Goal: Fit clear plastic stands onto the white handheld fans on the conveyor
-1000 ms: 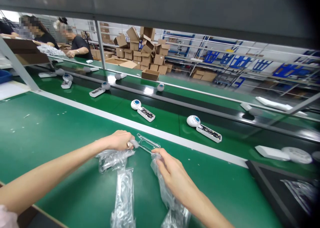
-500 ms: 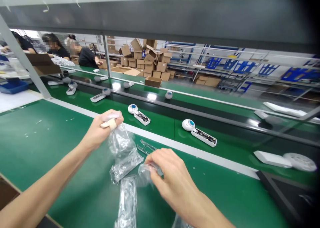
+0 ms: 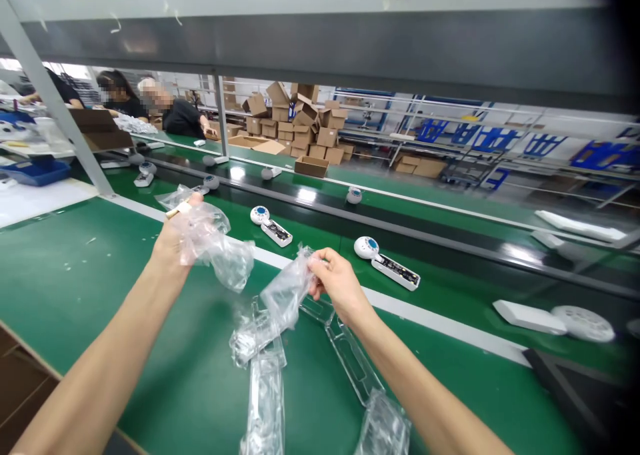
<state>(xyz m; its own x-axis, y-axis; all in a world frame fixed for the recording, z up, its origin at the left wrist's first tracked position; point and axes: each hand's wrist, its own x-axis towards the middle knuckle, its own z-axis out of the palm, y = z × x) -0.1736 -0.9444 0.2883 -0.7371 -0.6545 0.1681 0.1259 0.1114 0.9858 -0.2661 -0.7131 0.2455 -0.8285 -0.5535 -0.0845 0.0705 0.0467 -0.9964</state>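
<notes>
My left hand point(image 3: 173, 242) is closed on a crumpled clear plastic bag point(image 3: 233, 262), which spills out to the right of it. A pale wrap sits round one finger. With its fingertips, my right hand point(image 3: 340, 282) pinches the top of another clear plastic bag point(image 3: 285, 292), which hangs down to the left. Below that bag lie bagged clear plastic parts point(image 3: 267, 395) on the green bench. A bare clear plastic frame point(image 3: 353, 362) rests under and beside my right forearm. Close to its lower end lies a further clear bagged packet point(image 3: 385, 425).
On the green belt behind a white strip point(image 3: 440, 318) sit white round-headed devices with open circuit-board handles point(image 3: 395, 272) and white casings point(image 3: 530, 316). A black tray point(image 3: 575, 388) stands at right. A grey shelf beam point(image 3: 320, 48) crosses overhead. People work at far left, near cartons point(image 3: 310, 125).
My left hand has moved left with its bag, which is now more spread out. My right hand has risen, lifting a bag, and the clear frame is now more exposed.
</notes>
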